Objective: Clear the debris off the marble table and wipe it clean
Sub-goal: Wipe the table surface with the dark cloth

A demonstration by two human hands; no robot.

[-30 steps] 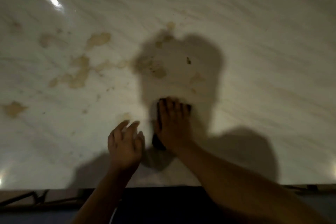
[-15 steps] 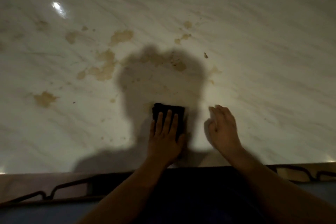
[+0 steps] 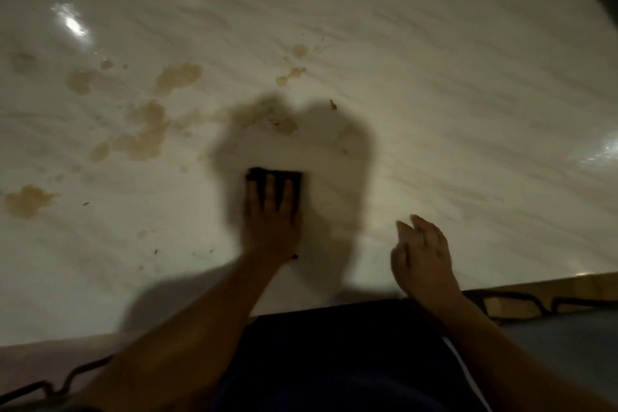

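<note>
The white marble table (image 3: 434, 110) fills the head view. A dark folded cloth (image 3: 277, 174) lies flat on it near the front middle. My left hand (image 3: 271, 227) presses down on the cloth with fingers spread over it. My right hand (image 3: 423, 257) hovers to the right near the front edge, holding nothing, fingers loosely curled. Brown stains (image 3: 147, 130) spread across the left half, with another blotch (image 3: 28, 200) at far left. A small dark crumb (image 3: 333, 104) sits beyond the cloth, and tiny specks (image 3: 156, 251) lie front left.
The table's front edge has wooden trim and a dark metal frame (image 3: 521, 301) below it. The right edge (image 3: 595, 3) runs diagonally at the top right. My dark clothing (image 3: 334, 344) touches the front edge. Shadow of my head covers the cloth area.
One second ago my right hand pressed the cloth. My left hand has taken it over, and my right hand has moved away to the right, near the front edge.
</note>
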